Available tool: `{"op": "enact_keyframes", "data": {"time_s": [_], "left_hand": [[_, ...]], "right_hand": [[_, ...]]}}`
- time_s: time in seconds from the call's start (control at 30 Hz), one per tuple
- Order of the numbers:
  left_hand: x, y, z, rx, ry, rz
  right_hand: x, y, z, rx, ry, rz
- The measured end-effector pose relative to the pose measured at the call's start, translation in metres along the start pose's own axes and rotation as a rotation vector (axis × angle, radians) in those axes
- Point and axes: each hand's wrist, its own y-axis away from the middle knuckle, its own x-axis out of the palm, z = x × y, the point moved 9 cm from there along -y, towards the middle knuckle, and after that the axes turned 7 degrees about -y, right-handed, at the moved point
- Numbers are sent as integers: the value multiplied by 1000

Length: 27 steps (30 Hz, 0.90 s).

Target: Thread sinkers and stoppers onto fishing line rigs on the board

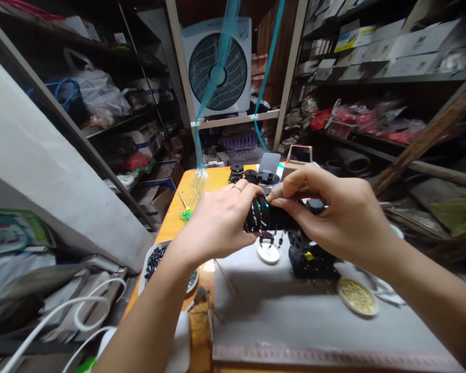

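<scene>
My left hand (225, 220) is wrapped round the far-left end of a black cylinder of stacked rings or cord (259, 213), with small white, green and orange bits on it. Short dark pieces dangle beneath. My right hand (330, 204) pinches at the cylinder's top, thumb and forefinger together; whatever lies between them is too small to make out. A beige wrap (276, 192) covers one of its fingertips. The cylinder sits on a black stand (310, 261). Below it is a small white dish (268, 253).
A dish of small gold-coloured parts (357, 296) lies at the right, and a tray of black pieces (155, 261) at the left. Black spools (236, 172) and a phone on a holder (269, 165) stand behind. Teal strands (200, 147) hang before a fan (217, 67).
</scene>
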Motion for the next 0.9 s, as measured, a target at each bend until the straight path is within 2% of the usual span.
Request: {"op": "enact_keyframes", "data": {"time_s": [0.33, 0.6, 0.8, 0.9], "left_hand": [[-2, -1, -1, 0, 9, -1], [-3, -2, -1, -3, 20, 1], [-3, -2, -2, 18, 16, -20], [-4, -1, -3, 28, 3, -34]], "right_hand": [[7, 9, 30, -283, 230, -53], [18, 35, 48, -607, 346, 73], [23, 45, 44, -610, 306, 160], [25, 48, 35, -510, 268, 276]]}}
